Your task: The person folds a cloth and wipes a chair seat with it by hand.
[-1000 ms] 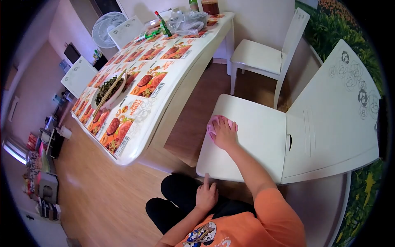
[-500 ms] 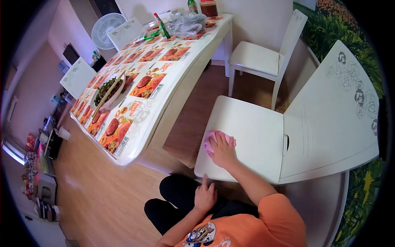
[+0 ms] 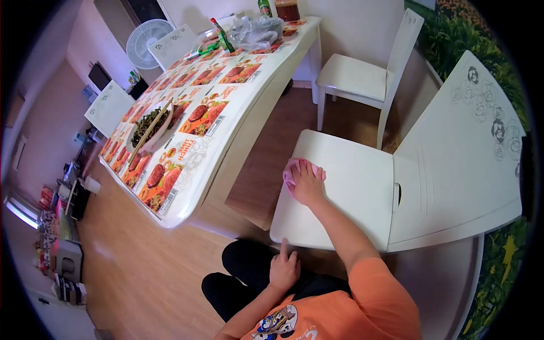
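Note:
A white chair seat [image 3: 351, 192] lies in front of me, with its tall patterned backrest [image 3: 464, 147] to the right. Near the seat's left edge, my right hand [image 3: 306, 185] presses a pink cloth [image 3: 290, 171] flat against the surface, fingers over it. Part of the cloth is hidden under the palm. My left hand [image 3: 284, 271] is beside my knee by the seat's near corner, its index finger stretched towards the seat edge and nothing held in it.
To the left stands a white table [image 3: 187, 207] with a bowl of dark greens [image 3: 148, 129], chopsticks [image 3: 152, 127], a plastic bag [image 3: 255, 33] and bottles. Another white chair [image 3: 357, 76] is beyond. A fan [image 3: 148, 43] stands behind the table.
My right hand and the cloth moved nearer to me on the seat, then back away from me to about where they were a second ago. My left hand stayed almost still.

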Motion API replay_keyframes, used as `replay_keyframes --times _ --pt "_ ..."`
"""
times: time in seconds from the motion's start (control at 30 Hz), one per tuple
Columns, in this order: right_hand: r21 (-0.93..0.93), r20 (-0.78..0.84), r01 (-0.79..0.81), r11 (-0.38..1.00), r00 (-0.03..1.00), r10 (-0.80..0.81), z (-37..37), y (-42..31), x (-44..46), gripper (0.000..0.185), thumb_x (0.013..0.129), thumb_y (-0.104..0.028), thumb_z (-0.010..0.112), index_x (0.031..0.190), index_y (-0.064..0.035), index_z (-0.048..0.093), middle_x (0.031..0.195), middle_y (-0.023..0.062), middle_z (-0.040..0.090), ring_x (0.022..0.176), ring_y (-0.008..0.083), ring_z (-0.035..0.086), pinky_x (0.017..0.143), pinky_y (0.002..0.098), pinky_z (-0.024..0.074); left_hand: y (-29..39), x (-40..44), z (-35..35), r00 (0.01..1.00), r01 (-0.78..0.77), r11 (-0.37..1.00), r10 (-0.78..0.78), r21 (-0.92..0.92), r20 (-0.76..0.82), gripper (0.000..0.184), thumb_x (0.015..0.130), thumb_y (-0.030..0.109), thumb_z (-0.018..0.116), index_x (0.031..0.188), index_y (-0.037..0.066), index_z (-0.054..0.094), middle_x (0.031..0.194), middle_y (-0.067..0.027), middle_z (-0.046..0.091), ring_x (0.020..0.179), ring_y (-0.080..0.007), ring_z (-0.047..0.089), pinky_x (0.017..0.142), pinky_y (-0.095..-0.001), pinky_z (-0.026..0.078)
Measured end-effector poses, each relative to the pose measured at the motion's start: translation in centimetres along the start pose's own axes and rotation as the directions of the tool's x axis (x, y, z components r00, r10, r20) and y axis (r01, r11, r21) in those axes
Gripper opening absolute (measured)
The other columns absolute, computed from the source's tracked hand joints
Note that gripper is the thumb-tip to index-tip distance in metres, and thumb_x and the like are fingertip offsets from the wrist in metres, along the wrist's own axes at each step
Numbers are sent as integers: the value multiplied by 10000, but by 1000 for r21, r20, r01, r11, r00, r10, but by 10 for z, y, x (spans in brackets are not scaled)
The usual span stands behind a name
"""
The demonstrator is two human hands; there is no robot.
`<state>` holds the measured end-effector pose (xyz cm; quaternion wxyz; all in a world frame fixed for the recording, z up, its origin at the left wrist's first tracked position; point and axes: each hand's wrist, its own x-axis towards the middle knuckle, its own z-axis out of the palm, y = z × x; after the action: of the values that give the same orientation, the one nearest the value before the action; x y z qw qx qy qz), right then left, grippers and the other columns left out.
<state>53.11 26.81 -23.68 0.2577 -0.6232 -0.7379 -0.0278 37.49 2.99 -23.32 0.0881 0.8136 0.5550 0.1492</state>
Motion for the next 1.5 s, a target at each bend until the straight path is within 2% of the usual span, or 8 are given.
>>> replay_keyframes --times 0.1,0.23,0.5,0.57,0.83,1.03,1.4,1.5 --pt "-3 6 -3 1000 1000 3 -4 -3 -6 620 863 -391 679 1391 -97 538 1505 198 445 1426 376 374 1051 726 258 -3 0 4 1000 -23 1000 23 -7 -7 386 818 196 728 1174 63 662 1511 -322 361 870 -425 657 785 -481 554" --pt "-5 54 7 1000 999 -6 -12 -9 -22 613 866 -394 678 1383 -93 540 1503 194 443 1431 375 365 1054 716 258 -2 0 3 1000 -2 1000 2 -9 -2 378 822 198 726 1174 74 665 1511 -318 363 886 -422 656 800 -479 555" --pt "-31 -18 54 998 998 -54 -12 -3 -16 576 873 -404 661 1350 -98 561 1477 194 473 1392 375 417 1056 684 258 -5 -2 5 1000 -22 1000 22 3 -18 379 828 202 722 1177 70 662 1523 -300 357 908 -423 657 813 -475 556" --pt "-31 -14 44 999 999 -44 -7 4 -4 577 874 -403 660 1356 -101 561 1480 188 474 1401 369 408 1056 682 262 -2 -1 0 1000 14 1000 -14 -2 28 337 862 210 683 1164 67 643 1490 -293 399 956 -400 654 871 -458 528" --pt "-40 47 -72 997 996 73 5 29 29 589 883 -395 656 1390 -116 547 1526 152 445 1447 336 351 1080 698 251 0 0 -2 1000 14 1000 -14 0 20 333 851 208 690 1150 67 649 1487 -284 409 944 -396 654 863 -455 530" --pt "-42 -39 -40 998 998 39 4 25 11 592 862 -381 684 1368 -103 554 1505 178 451 1428 346 370 1044 688 283 -1 0 0 1000 -2 1000 2 1 7 362 843 207 707 1174 68 658 1505 -295 380 926 -411 653 838 -463 540" --pt "-87 -7 17 996 1000 -18 -12 27 -2 575 857 -401 687 1340 -112 568 1480 174 474 1416 344 384 1042 662 291 -3 -1 1 999 -38 999 39 9 -14 384 831 200 728 1182 58 661 1516 -309 359 904 -423 654 804 -473 552" --pt "-88 2 -24 996 1000 24 -6 36 14 571 868 -407 676 1347 -118 564 1492 169 467 1423 338 377 1048 661 285 0 0 -2 999 17 1000 -18 1 40 349 859 209 686 1175 65 648 1488 -282 402 954 -403 651 869 -457 531"
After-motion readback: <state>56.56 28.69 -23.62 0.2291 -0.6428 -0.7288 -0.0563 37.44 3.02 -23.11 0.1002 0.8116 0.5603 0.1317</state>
